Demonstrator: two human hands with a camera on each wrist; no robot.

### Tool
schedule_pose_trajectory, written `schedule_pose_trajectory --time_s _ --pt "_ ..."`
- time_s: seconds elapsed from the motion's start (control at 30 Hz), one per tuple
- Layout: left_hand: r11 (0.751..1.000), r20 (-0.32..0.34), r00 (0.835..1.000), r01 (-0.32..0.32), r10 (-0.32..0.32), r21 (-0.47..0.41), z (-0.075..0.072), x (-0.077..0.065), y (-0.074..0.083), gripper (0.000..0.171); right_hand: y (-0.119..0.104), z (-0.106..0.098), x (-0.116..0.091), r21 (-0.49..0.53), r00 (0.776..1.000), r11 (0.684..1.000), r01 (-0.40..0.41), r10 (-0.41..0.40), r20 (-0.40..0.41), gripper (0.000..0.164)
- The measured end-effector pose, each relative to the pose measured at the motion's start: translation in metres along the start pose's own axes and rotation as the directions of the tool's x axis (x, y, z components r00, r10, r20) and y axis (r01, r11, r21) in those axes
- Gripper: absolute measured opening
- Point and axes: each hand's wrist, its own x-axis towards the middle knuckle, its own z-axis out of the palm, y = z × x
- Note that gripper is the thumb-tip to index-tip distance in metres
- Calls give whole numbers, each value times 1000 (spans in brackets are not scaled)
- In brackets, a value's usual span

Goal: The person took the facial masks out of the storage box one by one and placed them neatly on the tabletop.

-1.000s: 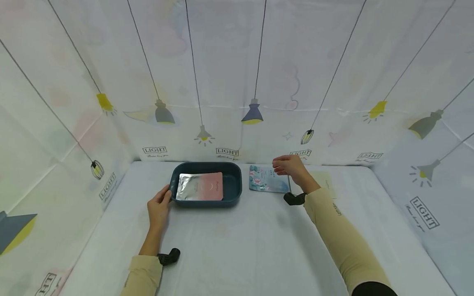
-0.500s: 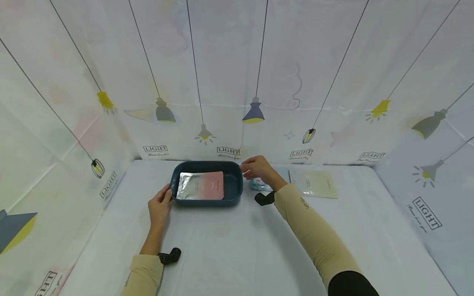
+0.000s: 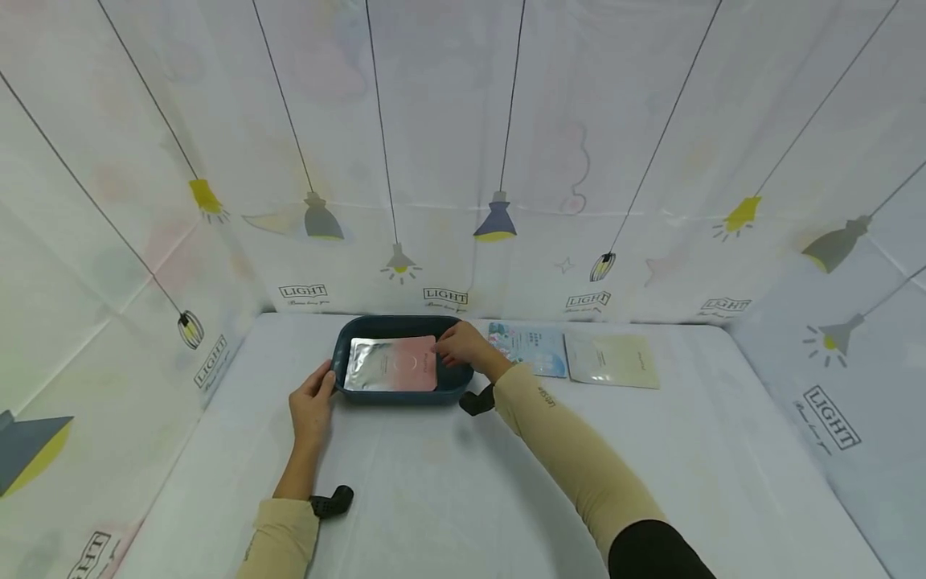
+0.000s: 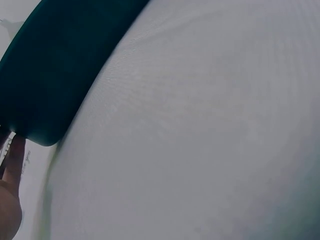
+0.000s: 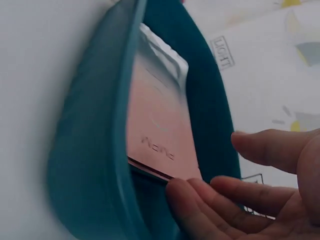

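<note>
A dark teal tray stands toward the back of the table. Inside it lies a pink and silver sheet mask packet; the right wrist view shows layered edges beneath its printed face. My left hand holds the tray's left end, its fingers against the end wall. Over the tray's right end is my right hand. Its fingertips are at the packet's right edge, while the thumb stays apart and the hand grips nothing; whether the fingers touch the packet I cannot tell.
Right of the tray, a blue floral packet lies flat, with a pale yellow packet beside it. A white cloth covers the table. Behind hangs a lamp-printed curtain.
My right hand has moved left from above the blue and yellow packets, across the tray's right rim to the pink packet. My left hand and the tray have stayed put.
</note>
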Motion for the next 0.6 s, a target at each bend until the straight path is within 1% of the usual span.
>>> schedule_pose_trajectory --time_s 0.1,0.17,0.27,0.4,0.5,0.6 --pt "1000 4 1000 -14 14 10 1 -4 7 37 3 9 3 -24 1000 1000 -2 2 -3 29" --pt "1000 3 1000 -18 18 5 1 -3 6 37 3 14 6 -45 1000 999 -9 9 -5 25" --pt "999 -2 1000 -31 31 13 0 4 -7 39 3 19 8 -63 999 997 -35 35 -10 18" --pt "999 -19 999 -28 28 32 1 10 -25 40 5 24 8 -81 998 995 -59 56 -42 13" --pt "1000 -20 1000 -9 9 21 1 9 -23 39 5 26 8 -78 996 995 -60 54 -69 13" --pt "1000 -7 1000 2 -2 9 0 6 -15 37 3 27 8 -63 994 996 -57 51 -98 12"
